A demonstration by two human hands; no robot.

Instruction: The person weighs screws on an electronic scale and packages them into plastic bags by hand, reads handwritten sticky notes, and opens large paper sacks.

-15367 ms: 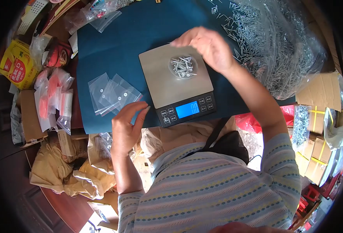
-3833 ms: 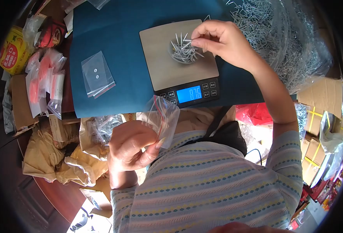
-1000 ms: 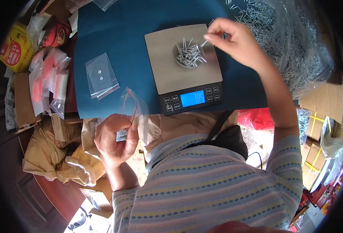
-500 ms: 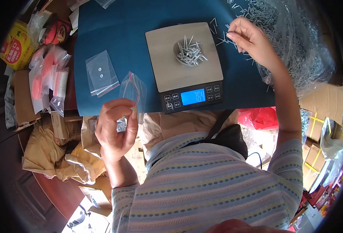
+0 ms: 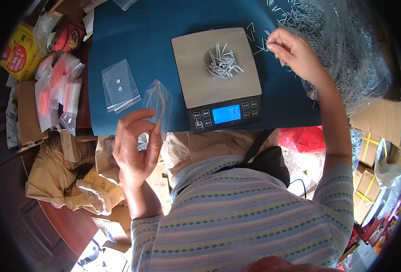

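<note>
My left hand point(image 5: 137, 147) pinches a clear zip-lock bag point(image 5: 157, 106) near its red-lined edge, in front of the scale. On the tan plate of the digital scale point(image 5: 193, 88) stands a small round bowl point(image 5: 207, 58) heaped with silver screws point(image 5: 225, 63). The lit blue display point(image 5: 226, 114) seems to read 766. Right of the scale, my right hand point(image 5: 295, 52) has its fingertips closed together above loose screws point(image 5: 261, 45). Whether a screw is between those fingertips I cannot make out.
Flat zip-lock bags point(image 5: 121, 88) lie left of the scale on the dark blue table cover point(image 5: 137, 36). A big clear plastic bag point(image 5: 359, 54) spills a pile of screws point(image 5: 302, 20) at the right. Packets point(image 5: 55, 81) and a yellow bag point(image 5: 21, 52) sit at far left.
The scale's display has gone from about 784 to about 766. My right hand has shifted very slightly down; my left hand still holds the bag, moved slightly.
</note>
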